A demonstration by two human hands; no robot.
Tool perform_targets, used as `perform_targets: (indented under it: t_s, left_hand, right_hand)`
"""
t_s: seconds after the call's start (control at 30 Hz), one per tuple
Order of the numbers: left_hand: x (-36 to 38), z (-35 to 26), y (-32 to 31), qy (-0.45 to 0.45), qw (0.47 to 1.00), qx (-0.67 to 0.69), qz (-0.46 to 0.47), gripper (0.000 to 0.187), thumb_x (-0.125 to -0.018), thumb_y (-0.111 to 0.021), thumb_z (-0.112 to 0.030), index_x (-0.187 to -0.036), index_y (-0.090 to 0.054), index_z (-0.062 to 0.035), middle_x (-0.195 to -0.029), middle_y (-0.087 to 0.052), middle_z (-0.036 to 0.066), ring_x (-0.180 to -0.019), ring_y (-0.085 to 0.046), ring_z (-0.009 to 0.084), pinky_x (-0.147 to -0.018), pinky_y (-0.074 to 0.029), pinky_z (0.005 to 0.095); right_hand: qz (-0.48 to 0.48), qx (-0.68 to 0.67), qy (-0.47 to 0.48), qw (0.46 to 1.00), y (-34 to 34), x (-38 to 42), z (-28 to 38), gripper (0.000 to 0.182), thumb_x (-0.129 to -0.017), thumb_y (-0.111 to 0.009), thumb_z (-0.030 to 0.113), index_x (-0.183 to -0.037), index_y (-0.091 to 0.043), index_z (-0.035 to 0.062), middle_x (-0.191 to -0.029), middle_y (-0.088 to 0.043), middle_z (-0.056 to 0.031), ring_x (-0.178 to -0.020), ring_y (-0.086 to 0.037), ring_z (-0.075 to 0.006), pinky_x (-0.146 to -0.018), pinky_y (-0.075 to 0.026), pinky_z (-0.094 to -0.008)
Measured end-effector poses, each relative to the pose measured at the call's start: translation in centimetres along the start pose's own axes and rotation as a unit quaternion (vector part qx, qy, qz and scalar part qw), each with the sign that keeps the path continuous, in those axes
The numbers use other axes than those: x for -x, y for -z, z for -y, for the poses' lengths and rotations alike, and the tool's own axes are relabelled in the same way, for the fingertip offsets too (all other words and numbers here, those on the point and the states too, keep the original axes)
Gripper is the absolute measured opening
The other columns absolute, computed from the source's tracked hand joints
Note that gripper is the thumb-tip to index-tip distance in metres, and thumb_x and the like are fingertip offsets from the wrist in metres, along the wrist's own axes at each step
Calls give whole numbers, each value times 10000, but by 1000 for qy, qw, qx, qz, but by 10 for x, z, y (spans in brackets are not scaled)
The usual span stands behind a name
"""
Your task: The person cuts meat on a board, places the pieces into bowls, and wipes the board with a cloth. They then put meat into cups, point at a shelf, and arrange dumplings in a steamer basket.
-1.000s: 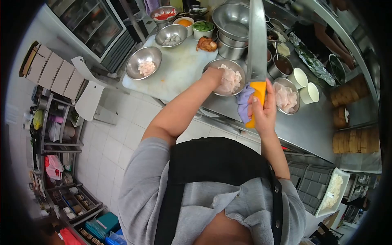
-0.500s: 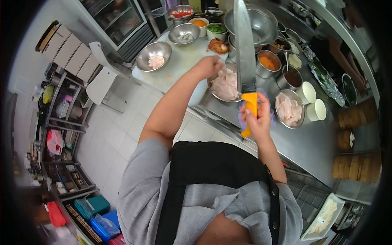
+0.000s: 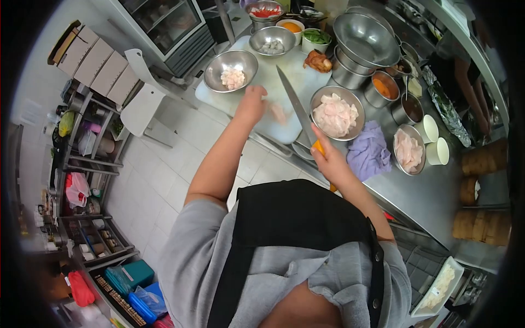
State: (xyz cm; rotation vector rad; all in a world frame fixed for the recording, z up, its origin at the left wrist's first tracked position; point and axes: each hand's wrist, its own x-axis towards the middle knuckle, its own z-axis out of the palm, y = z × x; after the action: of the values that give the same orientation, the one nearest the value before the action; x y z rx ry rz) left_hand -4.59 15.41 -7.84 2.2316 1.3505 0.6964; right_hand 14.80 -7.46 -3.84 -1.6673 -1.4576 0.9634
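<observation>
My right hand (image 3: pixel 330 158) is wrapped round the yellow handle of a long kitchen knife (image 3: pixel 295 100). Its blade points away from me, over the right part of the white cutting board (image 3: pixel 254 57). Above the board's near edge, my left hand (image 3: pixel 251 105) is closed, its fingertips blurred, at the end of a smeared strip of pale raw meat (image 3: pixel 278 113). Right of the blade sits a steel bowl of raw meat slices (image 3: pixel 335 116). Beyond my left hand stands a steel bowl (image 3: pixel 212 76) with small pale pink pieces (image 3: pixel 233 79).
A crumpled purple cloth (image 3: pixel 369 151) lies beside my right hand, near a smaller bowl of raw meat (image 3: pixel 409 150). Browned meat (image 3: pixel 318 62) rests on the board's far side. White cups (image 3: pixel 437 151), steel pots (image 3: pixel 384 89) and bamboo steamers (image 3: pixel 481 225) line the right. Another person's arm (image 3: pixel 471 90) shows there.
My left hand has moved from the raw meat bowl leftward to the board, with a strip of meat. The knife has swung from upright above the bowl to low over the board.
</observation>
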Motion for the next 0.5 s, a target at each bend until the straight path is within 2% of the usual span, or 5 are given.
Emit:
perform_targets:
  t_s: [0.07,0.1,0.2,0.3,0.5]
  left_hand:
    - [6,5,5,-181,983,1,26,194,-835,-677,-127,-1013,-635,-63,-1046,-628,118,-1036,-594,322,-891,-501,401]
    - [8,6,9,-270,962,-1,38,168,-822,-678,-116,-980,-645,-69,-1038,-623,115,-1034,-589,323,-892,-501,405]
    - [14,0,4,-326,942,12,79,117,-807,-673,-109,-914,-647,-70,-1004,-618,84,-1025,-585,304,-879,-503,402]
    - [15,2,-2,-301,948,-23,102,96,-815,-663,-110,-904,-648,-76,-981,-617,65,-1002,-581,289,-861,-509,385]
    - [13,17,-8,-352,934,12,57,91,-811,-666,-100,-897,-654,-71,-968,-623,70,-971,-584,283,-829,-513,375]
  right_hand:
    - [-9,91,44,995,-8,2,-3,612,-970,-546,173,-1527,-299,232,-1047,-626,-260,-950,-628,-433,-860,-497,-458]
    - [10,112,20,993,-8,3,4,615,-972,-542,182,-1529,-290,246,-1036,-622,-273,-940,-625,-440,-848,-496,-470]
    - [49,171,-20,984,-9,12,19,622,-977,-526,199,-1536,-261,268,-996,-615,-299,-901,-624,-454,-807,-494,-502]
    - [60,214,-10,975,-7,24,18,626,-981,-506,187,-1542,-236,250,-934,-625,-300,-847,-632,-455,-772,-493,-521]
    - [76,242,-37,967,-22,7,31,658,-964,-506,144,-1547,-210,214,-821,-636,-282,-785,-635,-446,-750,-490,-531]
